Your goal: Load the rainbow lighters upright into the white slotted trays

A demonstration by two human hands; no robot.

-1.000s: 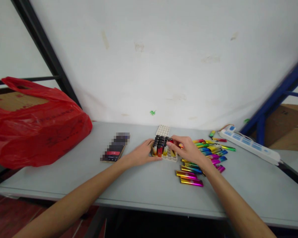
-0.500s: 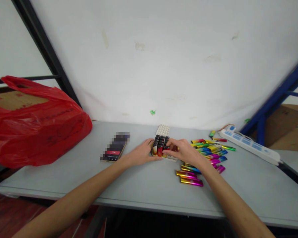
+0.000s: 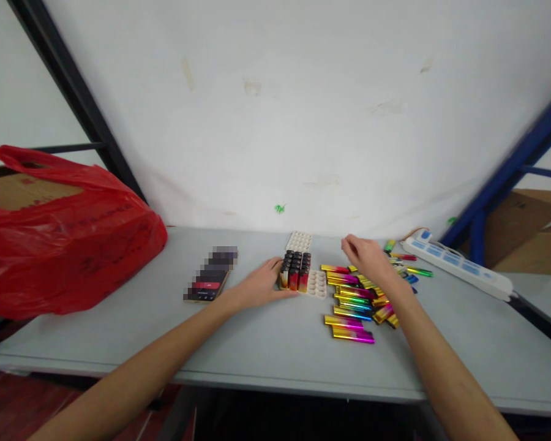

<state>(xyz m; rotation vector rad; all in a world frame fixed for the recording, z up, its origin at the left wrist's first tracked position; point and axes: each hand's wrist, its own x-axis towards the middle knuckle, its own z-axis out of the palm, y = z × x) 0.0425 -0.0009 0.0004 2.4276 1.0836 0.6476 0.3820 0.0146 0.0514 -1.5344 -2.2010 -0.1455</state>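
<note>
Lighters (image 3: 295, 274) stand upright across the tray's (image 3: 318, 285) nine-o'clock side, sockets bare toward three. The left hand (image 3: 259, 285) curves partly closed around them, apparently steadying; the right hand (image 3: 366, 260), at two o'clock, is loosely curled, contents unclear. Loading seems underway; next calls for one loose lighter (image 3: 353, 336) stood upright.

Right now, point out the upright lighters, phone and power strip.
Upright lighters (image 3: 296, 268), head view: black tops.
Phone (image 3: 211, 273), head view: middle of screen.
Power strip (image 3: 458, 267), head view: middle of top.
</note>
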